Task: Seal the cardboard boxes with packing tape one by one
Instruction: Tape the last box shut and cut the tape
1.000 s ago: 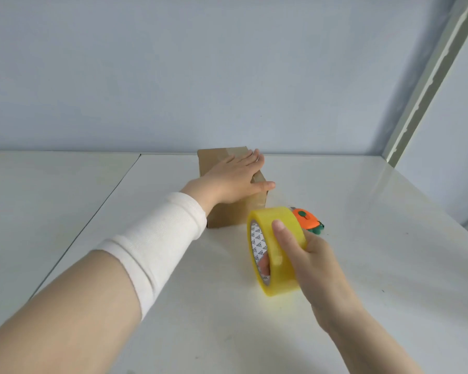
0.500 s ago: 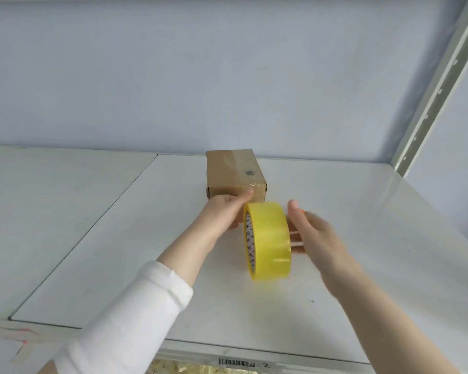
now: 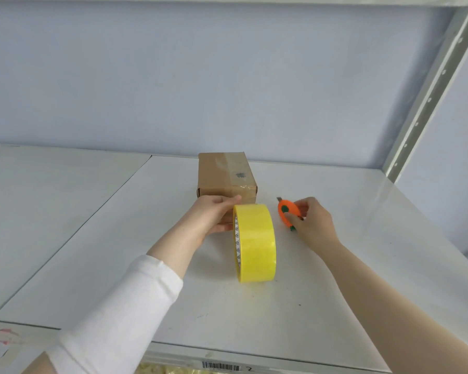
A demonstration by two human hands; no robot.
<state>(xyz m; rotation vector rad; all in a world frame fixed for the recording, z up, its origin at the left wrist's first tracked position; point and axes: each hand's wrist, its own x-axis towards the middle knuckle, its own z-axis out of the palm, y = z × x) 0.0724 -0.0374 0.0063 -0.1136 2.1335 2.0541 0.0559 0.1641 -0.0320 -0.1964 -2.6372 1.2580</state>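
On the white shelf the cardboard box sat at the back, tape already shining on its top. It looked light and stiff, best steadied by a flat press on top or a grip on its side walls. Just in front, the yellow tape roll stood on edge, a rigid ring apt to roll, gripped at its upper rim by the left hand with curled fingers, while the right hand, palm down, pinched the small orange cutter beside the roll.
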